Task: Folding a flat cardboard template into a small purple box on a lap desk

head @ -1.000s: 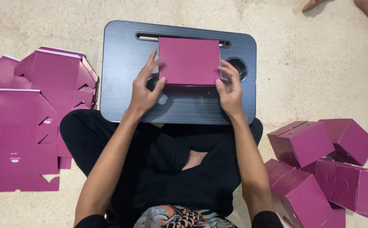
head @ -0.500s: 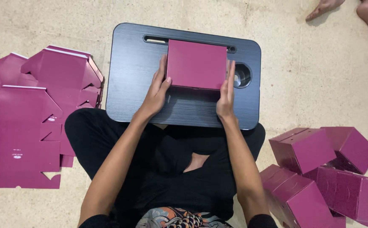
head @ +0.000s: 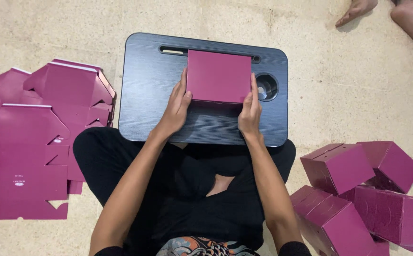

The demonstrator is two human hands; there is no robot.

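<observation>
Nearest the camera, the person sits cross-legged on the floor in black clothing, both forearms reaching forward over the lap to a black lap desk [head: 144,95] that rests just past the knees. The left hand [head: 174,108] presses flat against the left side of a magenta box [head: 219,77], fingers pointing away from the body, thumb toward the near edge; the right hand [head: 250,110] mirrors it on the right side. Neither hand is clenched: each lies open-palmed against a side wall, so the box is squeezed between the two rather than gripped by curled fingers (a hold that seems meant to keep the walls square and the box steady on the desk).

The box stands on the far middle of the desk, its broad flat face turned up toward the camera. Its long axis runs left to right, parallel to the desk's far edge, between a slot handle [head: 173,50] and a round cup recess [head: 266,87].

Further out, flat unfolded magenta blanks [head: 35,142] lie stacked at the person's left, within reach, and finished magenta boxes [head: 358,185] are heaped at the right. At the far right corner another person's bare feet [head: 396,14] rest on the floor.
</observation>
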